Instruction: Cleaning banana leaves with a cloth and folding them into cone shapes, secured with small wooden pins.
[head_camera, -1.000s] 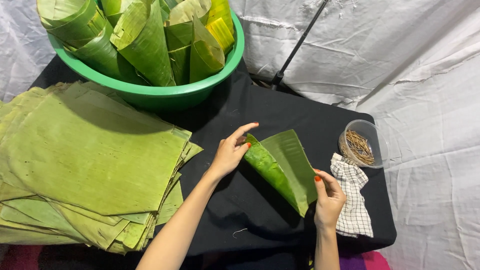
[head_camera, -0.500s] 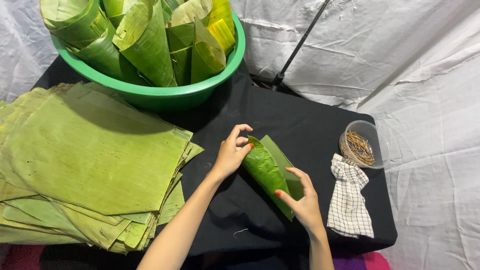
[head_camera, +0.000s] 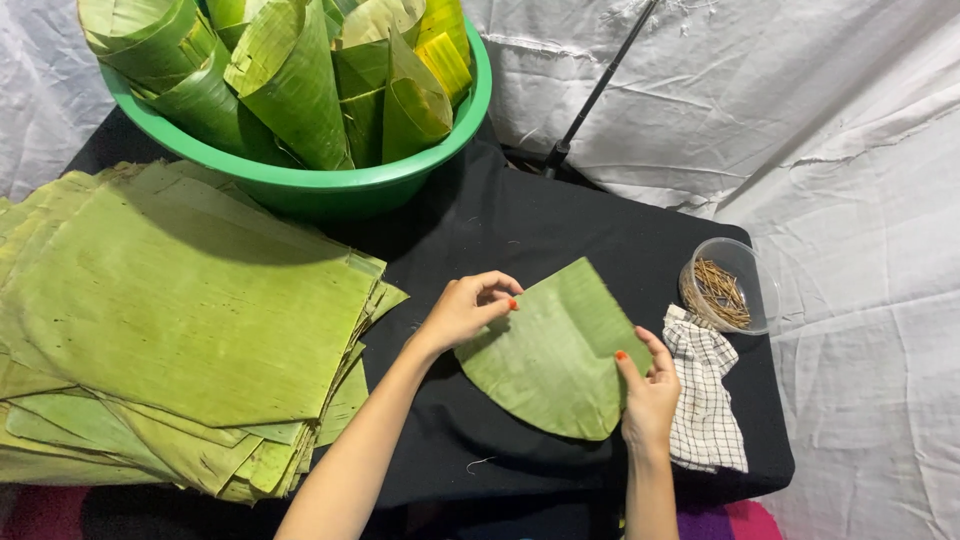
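Note:
A green banana leaf piece (head_camera: 555, 360) lies rolled into a wide flat cone on the black table cloth (head_camera: 500, 225), its point toward my left hand and its rounded edge toward me. My left hand (head_camera: 468, 310) pinches the leaf at its pointed upper-left corner. My right hand (head_camera: 650, 395) grips the right edge of the leaf, thumb on top. Both hands hold the same leaf.
A thick stack of flat banana leaves (head_camera: 170, 320) fills the left side. A green plastic basin (head_camera: 330, 180) with several rolled leaf cones stands at the back. A clear bowl of thin sticks (head_camera: 725, 290) and a checked cloth (head_camera: 705, 405) lie at the right.
The leaf, narrow and tightly curled a moment ago, has been spread into a broad cone. My right hand has shifted from the leaf's lower end to its right edge.

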